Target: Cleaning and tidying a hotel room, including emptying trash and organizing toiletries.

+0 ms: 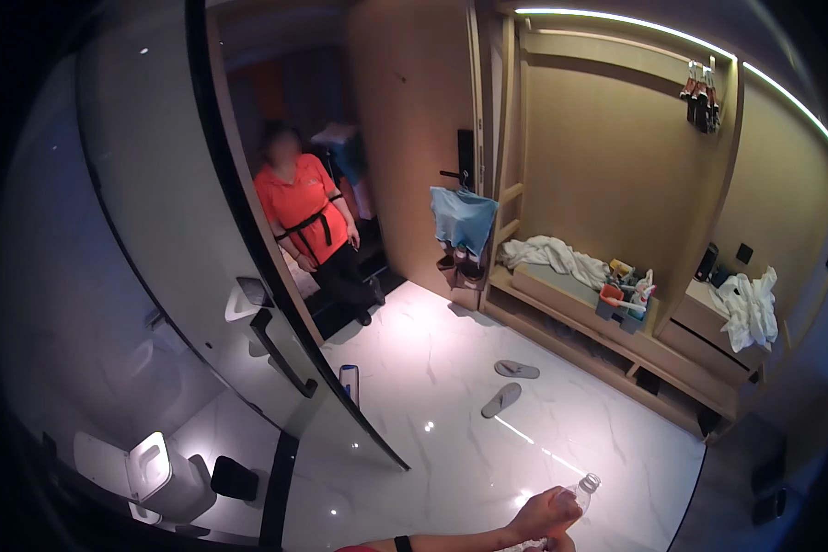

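At the bottom right of the head view, my left hand (pixel 545 514) is closed around a clear plastic bottle (pixel 588 483) with an uncapped neck. The left arm comes in from the lower left, with a black band around it. Just below, at the picture's lower edge, a small part of my right hand (pixel 559 543) shows close to the left one; its fingers are mostly cut off. Something clear and shiny lies beside it, too cropped to name.
A person in an orange shirt (pixel 307 200) stands in the doorway. Grey slippers (pixel 502 400) lie on the marble floor. A cleaning caddy (pixel 621 314) and white cloth (pixel 555 255) rest on the wardrobe bench. A glass door (pixel 172 172) and a toilet (pixel 179 483) are at left.
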### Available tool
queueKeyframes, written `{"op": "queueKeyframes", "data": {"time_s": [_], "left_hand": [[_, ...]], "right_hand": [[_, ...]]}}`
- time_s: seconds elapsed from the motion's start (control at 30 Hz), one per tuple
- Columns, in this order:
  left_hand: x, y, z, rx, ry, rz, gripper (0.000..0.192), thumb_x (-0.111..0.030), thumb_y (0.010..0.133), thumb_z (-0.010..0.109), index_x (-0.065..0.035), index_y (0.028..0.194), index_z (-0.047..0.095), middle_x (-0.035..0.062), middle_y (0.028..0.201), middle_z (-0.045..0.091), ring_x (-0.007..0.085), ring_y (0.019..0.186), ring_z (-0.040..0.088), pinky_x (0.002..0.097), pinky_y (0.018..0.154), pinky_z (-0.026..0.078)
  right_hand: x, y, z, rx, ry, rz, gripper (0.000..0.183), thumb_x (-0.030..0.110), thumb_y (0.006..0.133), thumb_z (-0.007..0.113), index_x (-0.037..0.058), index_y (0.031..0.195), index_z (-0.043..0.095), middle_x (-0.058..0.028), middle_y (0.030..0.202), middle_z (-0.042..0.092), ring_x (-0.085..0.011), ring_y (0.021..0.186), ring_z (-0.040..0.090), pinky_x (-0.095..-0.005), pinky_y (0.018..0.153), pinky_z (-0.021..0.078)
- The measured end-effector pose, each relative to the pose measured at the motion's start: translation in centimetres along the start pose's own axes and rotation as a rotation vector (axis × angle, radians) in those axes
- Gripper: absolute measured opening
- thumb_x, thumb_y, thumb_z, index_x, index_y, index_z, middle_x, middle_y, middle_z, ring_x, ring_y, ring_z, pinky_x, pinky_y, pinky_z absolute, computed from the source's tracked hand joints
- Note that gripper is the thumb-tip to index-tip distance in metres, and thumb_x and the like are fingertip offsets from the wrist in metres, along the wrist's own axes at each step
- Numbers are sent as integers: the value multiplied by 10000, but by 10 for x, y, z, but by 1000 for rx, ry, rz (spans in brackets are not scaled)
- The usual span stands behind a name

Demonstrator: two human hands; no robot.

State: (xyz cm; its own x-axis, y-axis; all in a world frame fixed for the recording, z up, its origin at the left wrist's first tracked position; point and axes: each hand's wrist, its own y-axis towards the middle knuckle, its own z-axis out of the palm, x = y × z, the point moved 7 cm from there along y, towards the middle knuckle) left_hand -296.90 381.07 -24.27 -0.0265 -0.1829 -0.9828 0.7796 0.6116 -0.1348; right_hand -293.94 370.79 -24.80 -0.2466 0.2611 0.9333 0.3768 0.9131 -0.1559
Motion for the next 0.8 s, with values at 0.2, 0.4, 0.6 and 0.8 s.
{"op": "queueKeyframes", "data": {"time_s": [0.2, 0.4, 0.6, 0.8], "left_hand": [[4, -9, -2, 3, 147, 203, 493, -484, 645, 705, -33, 792, 570, 78, 695, 586, 166, 619, 554, 291, 584, 462], [2, -29, 7, 195, 442, 97, 401, -423, 730, 655, -30, 788, 606, 66, 724, 613, 148, 615, 552, 280, 560, 454], [2, -28, 16, 281, 230, 16, 338, -303, 706, 722, -53, 580, 533, -3, 533, 522, 37, 503, 419, 239, 442, 375], [1, -9, 21, 488, 154, -223, 142, -119, 715, 701, -20, 734, 600, 9, 658, 586, 62, 573, 526, 209, 496, 426]], "right_hand": [[-22, -22, 5, 119, 557, 478, 149, 25, 723, 587, 28, 871, 563, -14, 788, 541, -113, 693, 492, -231, 631, 405], [-53, -16, -32, -165, 727, 267, 242, 29, 802, 531, -14, 1040, 531, -47, 819, 576, -121, 727, 536, -229, 667, 448], [16, -1, -88, -220, 88, -138, 433, -74, 727, 546, -3, 1139, 435, -125, 1054, 567, -190, 903, 595, -282, 749, 491], [52, -5, -102, -85, -148, -197, 448, 2, 716, 631, 50, 1144, 509, -70, 992, 615, -145, 819, 591, -273, 704, 474]]}}
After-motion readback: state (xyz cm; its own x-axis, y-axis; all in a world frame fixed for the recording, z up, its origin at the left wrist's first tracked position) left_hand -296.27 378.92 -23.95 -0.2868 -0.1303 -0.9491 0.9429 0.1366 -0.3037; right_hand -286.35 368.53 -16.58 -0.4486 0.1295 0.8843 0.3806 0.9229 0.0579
